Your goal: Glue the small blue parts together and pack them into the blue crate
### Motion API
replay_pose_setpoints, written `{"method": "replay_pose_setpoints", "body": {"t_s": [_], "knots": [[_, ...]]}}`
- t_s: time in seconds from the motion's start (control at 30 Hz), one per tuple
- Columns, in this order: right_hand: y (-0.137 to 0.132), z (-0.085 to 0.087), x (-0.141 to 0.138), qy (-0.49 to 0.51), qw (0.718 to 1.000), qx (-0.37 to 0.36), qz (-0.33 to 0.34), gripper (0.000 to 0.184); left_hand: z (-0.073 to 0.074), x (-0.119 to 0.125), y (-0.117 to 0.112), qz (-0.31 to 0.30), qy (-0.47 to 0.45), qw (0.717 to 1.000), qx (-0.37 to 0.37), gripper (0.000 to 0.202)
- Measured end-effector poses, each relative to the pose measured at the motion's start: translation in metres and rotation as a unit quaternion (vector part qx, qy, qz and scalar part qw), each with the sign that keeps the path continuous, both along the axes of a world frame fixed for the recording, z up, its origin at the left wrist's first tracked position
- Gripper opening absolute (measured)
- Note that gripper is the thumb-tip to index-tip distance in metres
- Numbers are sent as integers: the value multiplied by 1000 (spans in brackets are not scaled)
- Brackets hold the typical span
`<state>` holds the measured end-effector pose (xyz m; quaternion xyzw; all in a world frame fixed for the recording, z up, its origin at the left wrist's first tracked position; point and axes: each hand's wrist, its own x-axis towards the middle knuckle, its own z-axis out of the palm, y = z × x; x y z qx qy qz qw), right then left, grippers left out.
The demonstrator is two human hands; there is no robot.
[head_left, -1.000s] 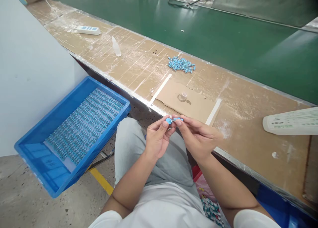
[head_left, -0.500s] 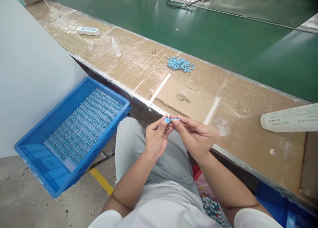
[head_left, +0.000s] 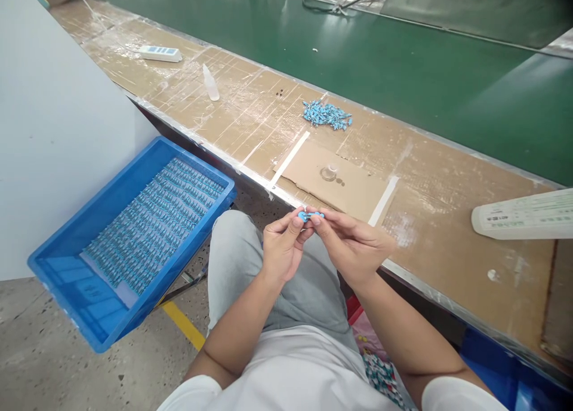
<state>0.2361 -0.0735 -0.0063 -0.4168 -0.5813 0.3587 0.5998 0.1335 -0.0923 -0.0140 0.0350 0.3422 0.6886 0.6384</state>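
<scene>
Over my lap, just off the bench edge, both hands pinch a small blue piece (head_left: 308, 216) with a metallic shaft; its exact kind is too small to tell. My left hand (head_left: 284, 244) grips its left end between thumb and fingertips. The right end is pinched by my right hand (head_left: 353, 244). Beyond them lies a cardboard sheet (head_left: 353, 194), taped at both sides, bearing a small clear cap-like dish (head_left: 330, 171) beside dark spots. Farther back is a pile of similar blue pieces (head_left: 326, 114) with metal shafts.
At left, a blue tray (head_left: 47, 255) holds many small pieces in rows. On the brown bench (head_left: 447, 261) are a white dropper bottle (head_left: 210, 83), a power strip (head_left: 160, 54) and a large white bottle (head_left: 519, 215). A green belt (head_left: 403, 70) runs behind.
The view has shifted very slightly. Both hands keep their pinch on the small blue piece, with almost no movement.
</scene>
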Motion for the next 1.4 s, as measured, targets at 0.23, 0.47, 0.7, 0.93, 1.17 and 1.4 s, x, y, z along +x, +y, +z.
{"method": "replay_pose_setpoints", "body": {"t_s": [0.23,0.47,0.7,0.93,1.17,1.4], "knots": [[-2,-2,0,-16,1000,7,-16,27,0,0,-1,-2,16,1000,10,29],[-2,0,1,-28,1000,1,-6,27,0,-3,-2,-4,28,999,36,26],[-6,2,-2,-26,999,13,-16,28,3,-5,-5,0,73,997,32,30],[-2,6,-6,-43,995,90,-22,26,3,-8,-10,-11,97,994,56,26],[1,3,-7,-67,992,104,-13,27,5,-7,-11,5,77,996,43,28],[3,4,-13,-65,993,93,-12,37,1,-8,-10,10,38,999,29,28]]}}
